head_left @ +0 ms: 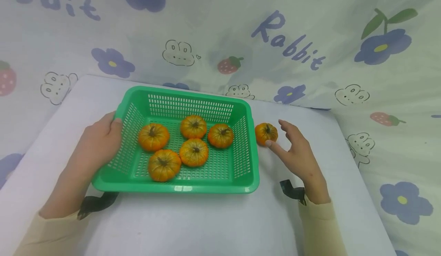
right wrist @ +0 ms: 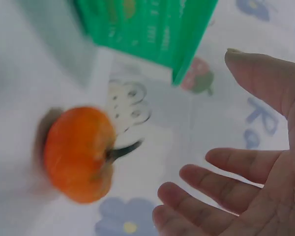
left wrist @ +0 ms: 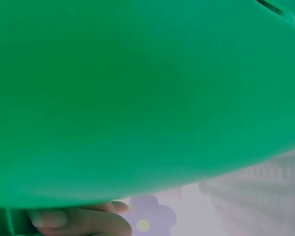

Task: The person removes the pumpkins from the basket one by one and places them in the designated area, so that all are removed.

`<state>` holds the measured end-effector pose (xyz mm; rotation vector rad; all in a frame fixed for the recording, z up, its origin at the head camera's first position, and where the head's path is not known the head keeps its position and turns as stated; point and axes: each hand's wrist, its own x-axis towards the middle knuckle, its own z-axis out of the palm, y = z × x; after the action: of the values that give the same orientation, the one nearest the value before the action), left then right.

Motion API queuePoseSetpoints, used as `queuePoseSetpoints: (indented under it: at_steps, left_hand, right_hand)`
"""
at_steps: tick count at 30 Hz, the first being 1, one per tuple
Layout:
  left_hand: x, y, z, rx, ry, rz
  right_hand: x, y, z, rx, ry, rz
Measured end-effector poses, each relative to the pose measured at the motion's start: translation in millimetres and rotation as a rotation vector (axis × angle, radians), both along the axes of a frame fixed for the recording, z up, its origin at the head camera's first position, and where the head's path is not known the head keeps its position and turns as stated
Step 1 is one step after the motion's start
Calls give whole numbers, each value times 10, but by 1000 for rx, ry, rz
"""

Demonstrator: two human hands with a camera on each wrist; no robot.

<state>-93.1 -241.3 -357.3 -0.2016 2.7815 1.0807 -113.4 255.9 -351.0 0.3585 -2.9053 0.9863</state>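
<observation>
My left hand (head_left: 102, 138) grips the left rim of a green plastic basket (head_left: 179, 188), thumb over the edge. In the left wrist view the basket's smooth side (left wrist: 137, 98) fills most of the frame, with fingertips (left wrist: 83, 220) showing below it. Several small orange pumpkins with dark stems, such as the front one (head_left: 164, 165), lie inside the basket. One more pumpkin (head_left: 266, 134) sits on the table just outside the basket's right wall. Beside it my right hand (head_left: 297, 152) holds nothing, thumb and fingers spread, and a gap shows between them and the pumpkin (right wrist: 81, 155) in the right wrist view.
A white table (head_left: 206, 225) lies under everything. Behind and around it hangs a pale cloth (head_left: 213, 26) printed with flowers, rabbits, strawberries and lettering. Dark straps (head_left: 293, 190) sit at both wrists, by the cream sleeves (head_left: 320, 229).
</observation>
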Motion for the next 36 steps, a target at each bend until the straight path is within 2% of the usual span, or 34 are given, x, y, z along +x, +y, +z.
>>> queuePoseSetpoints:
  at_steps: [6, 13, 19, 23, 31, 36]
  left_hand:
    - [6, 7, -9, -2, 2, 7]
    - [2, 18, -2, -1, 15, 2]
    - [1, 21, 2, -6, 14, 6]
    - [-8, 21, -2, -10, 10, 6]
    - [-5, 38, 22, -3, 3, 11]
    - [4, 11, 23, -14, 2, 15]
  right_hand:
    - [134, -190, 77, -65, 89, 113]
    - [270, -399, 106, -170, 122, 284]
    - [284, -530, 48, -238, 121, 345]
    - [285, -589, 7, -208, 116, 345]
    - [202, -681, -61, 12, 129, 290]
    - [136, -721, -56, 83, 145, 302]
